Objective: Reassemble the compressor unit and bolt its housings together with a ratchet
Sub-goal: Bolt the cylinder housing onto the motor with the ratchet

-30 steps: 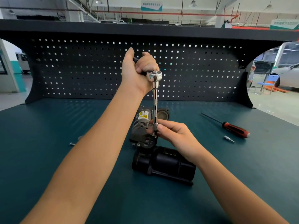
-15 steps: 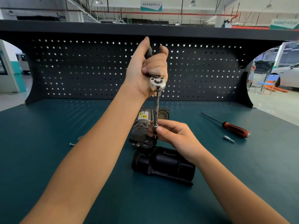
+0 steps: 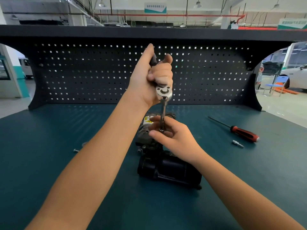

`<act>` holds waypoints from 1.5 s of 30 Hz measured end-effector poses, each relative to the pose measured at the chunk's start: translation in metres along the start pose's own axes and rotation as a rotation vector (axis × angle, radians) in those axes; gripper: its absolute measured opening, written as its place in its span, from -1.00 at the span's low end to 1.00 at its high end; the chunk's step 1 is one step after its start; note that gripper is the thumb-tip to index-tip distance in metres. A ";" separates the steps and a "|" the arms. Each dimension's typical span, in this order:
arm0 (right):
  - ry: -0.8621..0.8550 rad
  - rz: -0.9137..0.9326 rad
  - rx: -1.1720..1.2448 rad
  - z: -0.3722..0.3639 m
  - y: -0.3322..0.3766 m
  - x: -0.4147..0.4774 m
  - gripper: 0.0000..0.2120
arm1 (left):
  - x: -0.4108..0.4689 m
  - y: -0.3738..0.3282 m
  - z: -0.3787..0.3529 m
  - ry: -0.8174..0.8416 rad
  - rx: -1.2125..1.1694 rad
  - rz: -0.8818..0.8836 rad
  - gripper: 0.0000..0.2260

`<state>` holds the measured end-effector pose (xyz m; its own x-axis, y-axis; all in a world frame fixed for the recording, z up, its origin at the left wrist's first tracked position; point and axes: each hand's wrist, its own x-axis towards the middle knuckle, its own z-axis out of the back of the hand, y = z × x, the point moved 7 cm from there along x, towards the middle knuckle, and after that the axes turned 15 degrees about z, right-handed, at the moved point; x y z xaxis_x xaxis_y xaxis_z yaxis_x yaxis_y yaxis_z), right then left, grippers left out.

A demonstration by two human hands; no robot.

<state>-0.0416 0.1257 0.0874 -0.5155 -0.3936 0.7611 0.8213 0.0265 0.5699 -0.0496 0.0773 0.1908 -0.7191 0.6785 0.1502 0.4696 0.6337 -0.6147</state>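
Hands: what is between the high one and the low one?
The shiny bar of the ratchet, in the head view, reaching from the left hand down to the right hand.

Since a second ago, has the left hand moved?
Yes. The left hand, gripping the ratchet, has swung rightward against the pegboard, and its head sits lower.

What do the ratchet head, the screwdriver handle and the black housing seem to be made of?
Ratchet head: likely polished steel, bright with mirror glints. Screwdriver handle: probably plastic or rubber, red and black, matte. Black housing: smooth with soft sheen; plastic or painted metal, cannot tell.
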 end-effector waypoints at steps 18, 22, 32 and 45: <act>-0.159 0.006 -0.136 0.011 0.000 -0.018 -0.93 | -0.040 -0.001 0.004 -0.128 0.116 -0.555 -0.56; -0.119 0.044 -0.165 0.010 0.003 -0.016 -0.94 | -0.027 -0.004 0.002 -0.019 -0.005 -0.346 -0.53; -0.030 0.011 -0.113 0.003 -0.001 -0.013 -0.70 | -0.033 -0.021 0.023 -0.021 -0.164 -0.354 -0.57; -0.081 -0.124 0.169 0.005 -0.008 -0.017 -0.73 | -0.062 0.004 0.015 -0.278 0.367 -0.730 -0.68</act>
<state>-0.0406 0.1366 0.0711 -0.6336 -0.3286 0.7004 0.7011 0.1391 0.6994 -0.0106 0.0318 0.1672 -0.8981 0.0027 0.4398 -0.3196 0.6831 -0.6567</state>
